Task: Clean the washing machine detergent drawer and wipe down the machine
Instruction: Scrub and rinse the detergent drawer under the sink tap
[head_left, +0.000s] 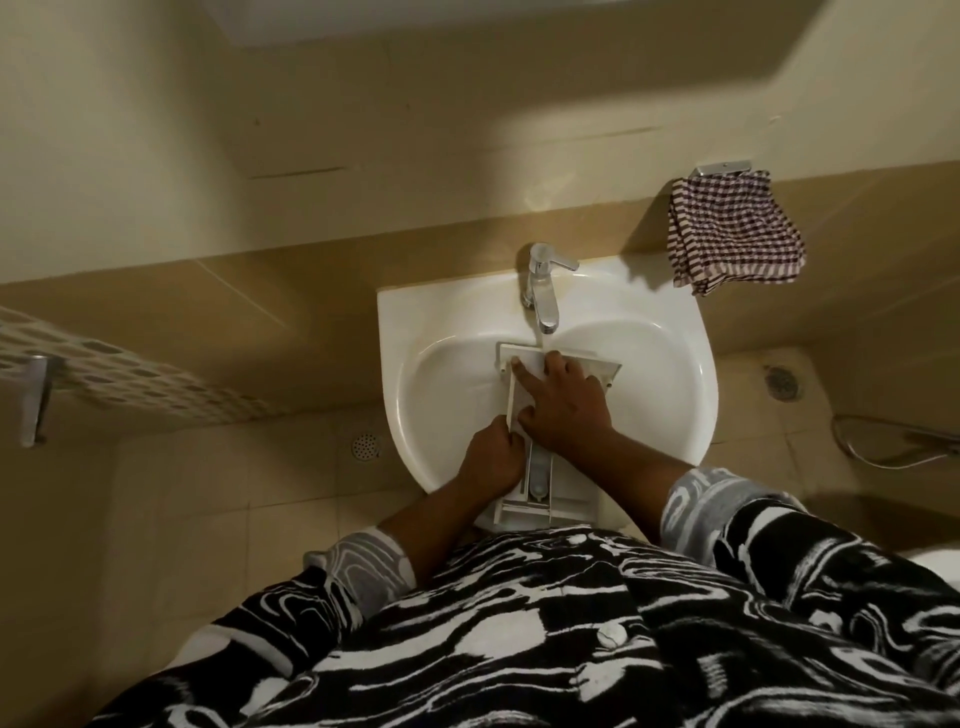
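Detergent drawer (520, 393) in the sink (447, 374) under the tap (540, 291), left hand (491, 457) grip pinching its left side, right hand (566, 400) grip spread flat on top

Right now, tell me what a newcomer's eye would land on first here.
The white detergent drawer lies across the white sink, its far end under the chrome faucet. The left hand grips its side while the right hand presses flat on top. On the wall to the right of the faucet hangs a checked cloth.
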